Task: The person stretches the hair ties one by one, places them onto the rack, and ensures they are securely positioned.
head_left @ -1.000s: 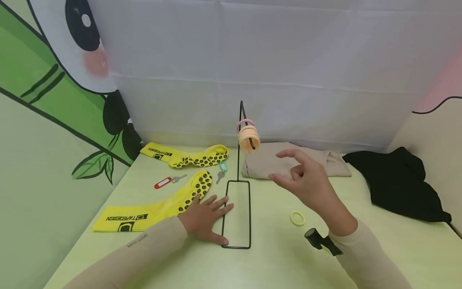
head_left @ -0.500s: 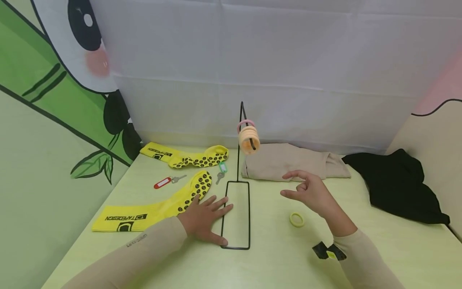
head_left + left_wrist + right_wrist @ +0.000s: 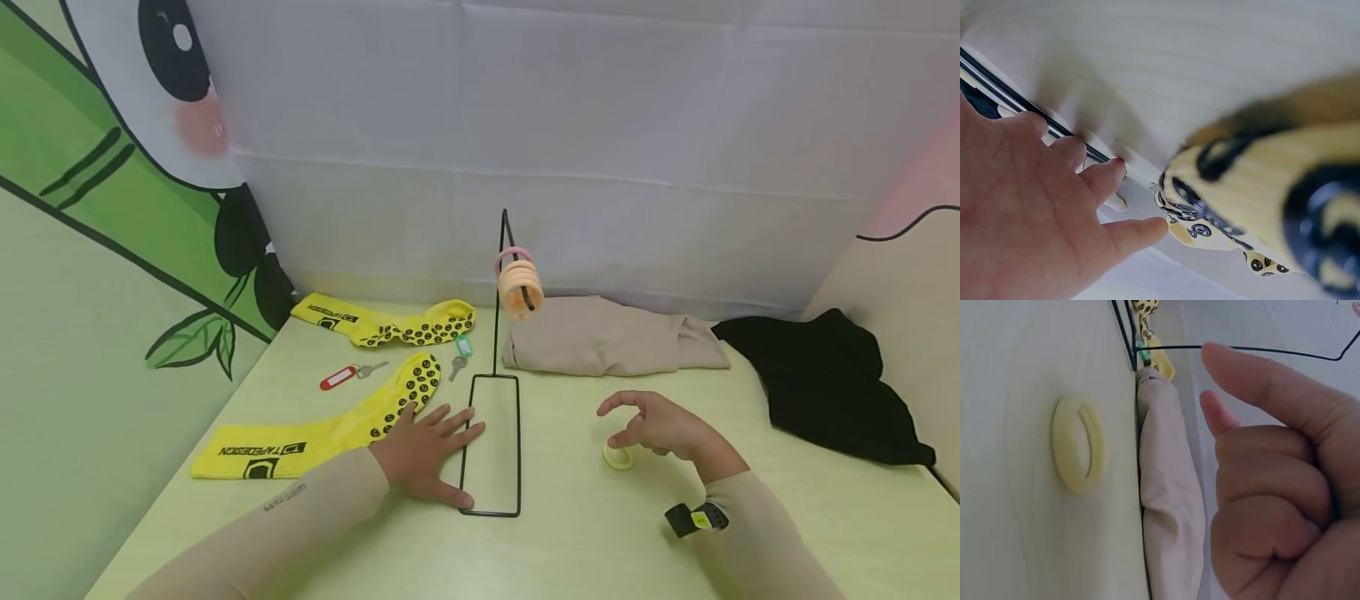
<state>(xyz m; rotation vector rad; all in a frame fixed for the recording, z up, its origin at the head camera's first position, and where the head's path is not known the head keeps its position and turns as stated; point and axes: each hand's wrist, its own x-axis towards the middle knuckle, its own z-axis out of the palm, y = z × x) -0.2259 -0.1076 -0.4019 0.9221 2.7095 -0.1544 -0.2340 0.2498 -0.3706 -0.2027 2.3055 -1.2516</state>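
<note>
My left hand [image 3: 427,457] lies palm down with spread fingers across the near left side of a black wire stand's base [image 3: 519,442]. Its fingertips reach inside the rectangular base. Above the table, my right hand [image 3: 667,427] holds nothing: thumb and index finger stand apart, and the other fingers are curled in the right wrist view. Right below it lies a pale yellow ring [image 3: 1062,447], flat on the table and partly covered by the thumb in the head view. Several peach rings [image 3: 517,279] and a pink ring [image 3: 522,250] hang on the stand's upper arm.
Two yellow socks [image 3: 300,446] with black dots lie left of the stand. Between them are a key with a red tag [image 3: 339,378] and another with a green tag [image 3: 463,346]. Folded beige cloth [image 3: 600,342] and black cloth [image 3: 832,387] lie behind and right.
My right hand has moved down from near the hanging rings toward the yellow ring on the table. My left hand has stayed on the stand's base.
</note>
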